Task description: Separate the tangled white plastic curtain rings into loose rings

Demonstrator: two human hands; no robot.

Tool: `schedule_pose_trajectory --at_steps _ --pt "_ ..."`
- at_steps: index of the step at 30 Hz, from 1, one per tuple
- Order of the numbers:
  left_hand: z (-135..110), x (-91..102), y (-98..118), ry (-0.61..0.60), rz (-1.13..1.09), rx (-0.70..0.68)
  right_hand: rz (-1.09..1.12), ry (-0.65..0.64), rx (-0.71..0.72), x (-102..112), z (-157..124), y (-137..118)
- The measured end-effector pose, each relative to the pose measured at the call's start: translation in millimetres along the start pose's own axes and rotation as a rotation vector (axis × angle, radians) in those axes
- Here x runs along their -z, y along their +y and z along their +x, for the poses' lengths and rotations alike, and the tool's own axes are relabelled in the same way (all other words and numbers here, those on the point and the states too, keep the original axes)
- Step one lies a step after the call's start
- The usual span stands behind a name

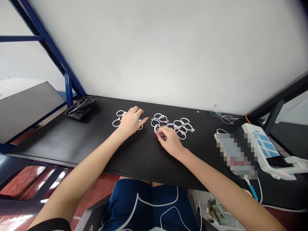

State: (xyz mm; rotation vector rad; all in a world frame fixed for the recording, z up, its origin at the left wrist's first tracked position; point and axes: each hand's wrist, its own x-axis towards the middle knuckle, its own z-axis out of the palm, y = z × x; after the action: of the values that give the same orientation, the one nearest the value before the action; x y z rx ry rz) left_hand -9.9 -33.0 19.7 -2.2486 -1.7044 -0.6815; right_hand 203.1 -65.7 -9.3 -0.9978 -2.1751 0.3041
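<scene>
White curtain rings with small eyelets lie on the black table in two groups. Over the left group, which includes a ring (116, 122) at its edge, my left hand (131, 121) is spread with its thumb held apart, hiding part of the rings. The right group is larger and loosely overlapped, with one ring (185, 121) at its far side. At the near left edge of this group, my right hand (169, 138) has thumb and fingertips pinched on a white curtain ring (155, 129) that stands tilted. Several rings beneath the right hand are partly covered.
A black plastic bag (81, 107) sits at the table's back left. Eyeglasses (227, 119) lie at the back right. A blurred phone (234, 155) with a cable and a white power strip (267, 149) occupy the right side. A pale wall (168, 54) rises behind.
</scene>
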Motion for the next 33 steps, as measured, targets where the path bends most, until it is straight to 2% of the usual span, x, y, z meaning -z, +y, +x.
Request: schedule_pose_trajectory --at_steps 4,10,13,22,28,33 --pt "-2 -1.0 4 0.04 -0.164 -0.13 0.022 0.02 -0.004 1 0 -2" --pt "-5 -0.9 13 -0.051 -0.303 -0.412 0.057 0.039 0.028 2 1 -2" --pt "-7 -0.5 18 -0.055 -0.35 -0.476 0.055 0.073 0.068 1 1 -1" --pt "-11 1.6 27 -0.094 -0.435 -0.53 0.067 0.112 0.126 -1 1 0" --pt "-11 -4.0 28 -0.119 -0.437 -0.489 0.094 0.165 0.195 -3 0 0" --pt "-11 -1.0 28 -0.141 -0.501 -0.435 0.159 0.25 0.155 -1 -1 -5"
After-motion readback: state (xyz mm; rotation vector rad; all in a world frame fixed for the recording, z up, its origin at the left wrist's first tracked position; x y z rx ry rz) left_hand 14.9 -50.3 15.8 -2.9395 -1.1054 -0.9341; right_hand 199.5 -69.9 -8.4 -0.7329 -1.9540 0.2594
